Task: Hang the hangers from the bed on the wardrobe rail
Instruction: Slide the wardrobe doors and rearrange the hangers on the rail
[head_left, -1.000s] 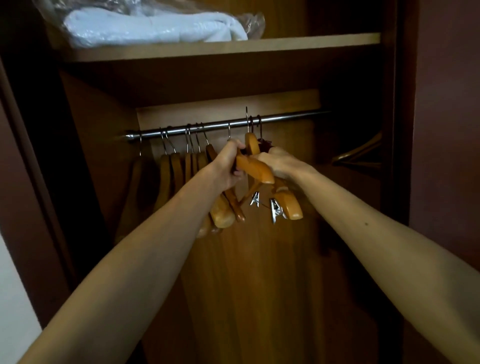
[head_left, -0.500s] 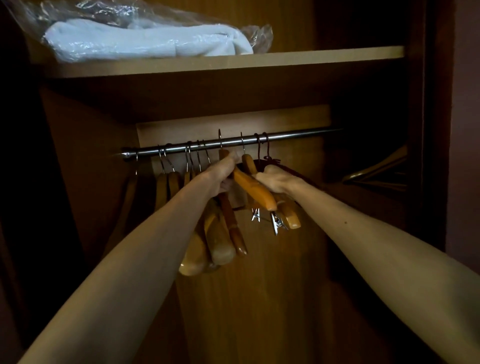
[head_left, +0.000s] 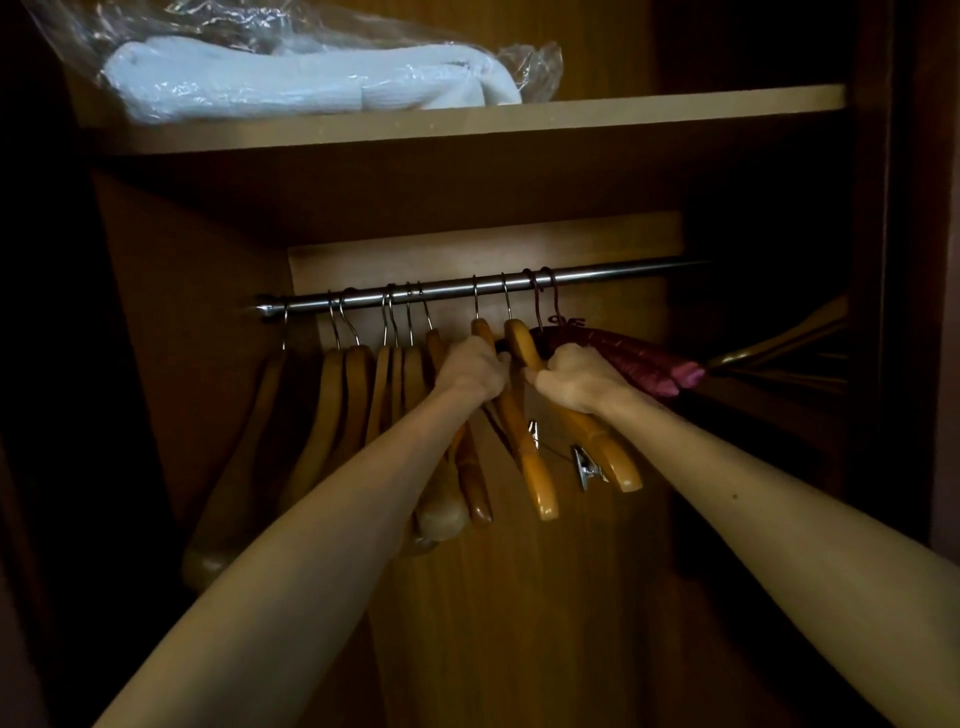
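Since the picture before, our view has dropped lower in the wardrobe, and the two wooden hangers in our hands now have their hooks over the rail.

On the far left, a group of plain light-brown wooden hangers (head_left: 358, 395) hangs on the round silver metal rail (head_left: 467, 288), close one to another. Our left hand (head_left: 475, 371) is closed around the neck of one orange-brown wooden hanger (head_left: 470, 467), whose hook sits on the rail. Just beside it, our right hand (head_left: 574, 382) is closed on the shoulder of a second orange wooden hanger with metal clips (head_left: 610, 452); its hook is also on the rail, and two shiny clips hang under it. Behind the right hand, two dark red padded hangers (head_left: 641, 361) hang from the rail and point to the right. At the far right, in the dark part, one more wooden hanger (head_left: 779, 343) shows, but we cannot tell how it is held.

Above the rail, the pale wooden shelf (head_left: 675, 111) carries a clear plastic bag (head_left: 530, 62), and inside the bag lies a folded white blanket (head_left: 311, 80).
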